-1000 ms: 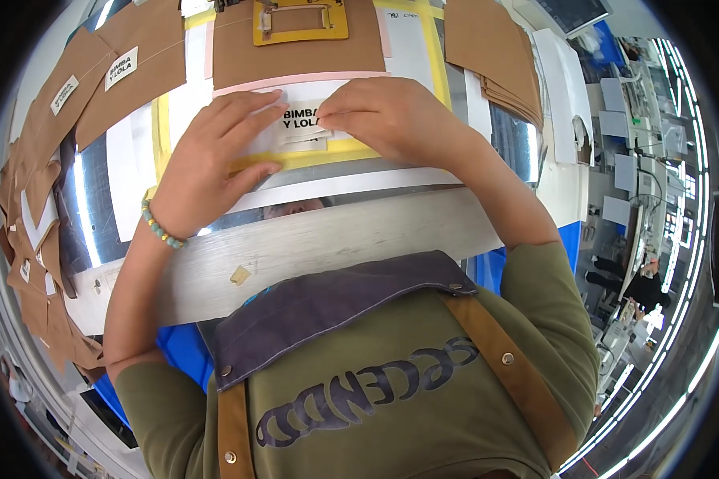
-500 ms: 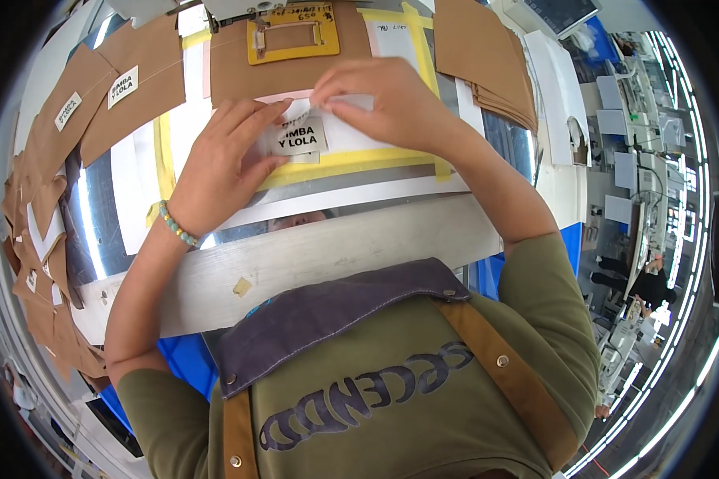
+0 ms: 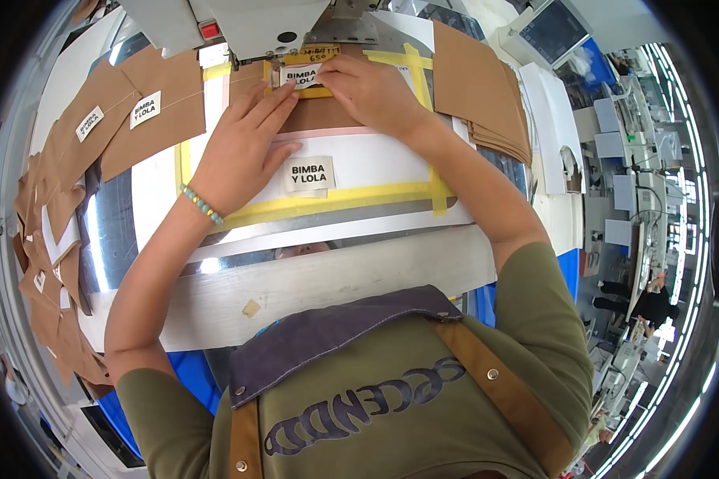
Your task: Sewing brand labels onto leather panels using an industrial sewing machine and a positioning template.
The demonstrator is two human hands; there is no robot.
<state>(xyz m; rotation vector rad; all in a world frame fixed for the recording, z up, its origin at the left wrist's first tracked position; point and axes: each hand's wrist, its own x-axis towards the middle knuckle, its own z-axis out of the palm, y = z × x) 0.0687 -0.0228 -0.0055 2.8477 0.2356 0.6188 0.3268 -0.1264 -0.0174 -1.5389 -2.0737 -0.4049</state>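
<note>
A white label with dark lettering lies within the opening of a yellow template on a brown panel. My right hand has thumb and fingers closed at the label's right edge. My left hand is stretched out, its fingertips touching the label's lower left edge and the template beside it. Between my forearms, a few stacked labels rest on the white sheet, which yellow tape edges.
Just beyond my hands stands a sewing machine head. Brown panels with labels overlap at the left. More brown panels are stacked at the right, near a screen. The metal table edge runs before my body.
Both hands have moved forward from the label stack to the template. One label has come along and now lies in the template's opening. The view has shifted, showing more of the machine.
</note>
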